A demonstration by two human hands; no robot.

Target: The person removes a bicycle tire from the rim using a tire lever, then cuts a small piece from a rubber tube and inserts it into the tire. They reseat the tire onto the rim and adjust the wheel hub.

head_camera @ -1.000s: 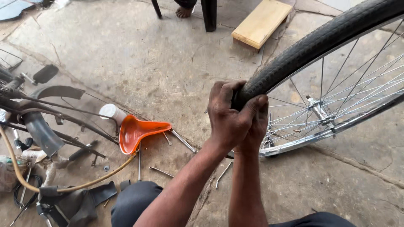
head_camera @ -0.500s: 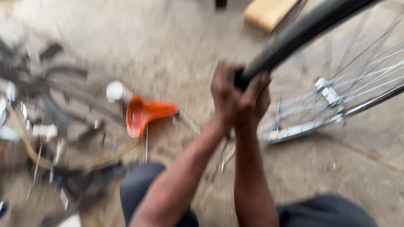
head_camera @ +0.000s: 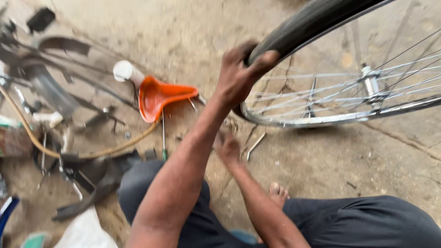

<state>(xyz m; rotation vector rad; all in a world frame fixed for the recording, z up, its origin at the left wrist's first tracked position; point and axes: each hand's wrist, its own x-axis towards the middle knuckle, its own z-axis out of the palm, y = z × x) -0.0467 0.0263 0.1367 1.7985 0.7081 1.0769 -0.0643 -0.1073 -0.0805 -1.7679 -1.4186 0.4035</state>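
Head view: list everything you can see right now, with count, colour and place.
tyre: one, black, top right, on the wheel
rim: one, silver with spokes, right of centre
saddle: one, orange, on the ground left of centre
can: one, white, just above the saddle
mudguards: at least two, dark, far left
hose: one, tan, curving across the lower left
screwdriver: one, green handle, below the saddle
metal lever: one, silver, on the ground under the rim
ground: bare concrete, cracked
trousers: dark, bottom edge
foot: one, bare, bottom centre
left hand: gripping the tyre edge
right hand: low near the ground, blurred; grip unclear
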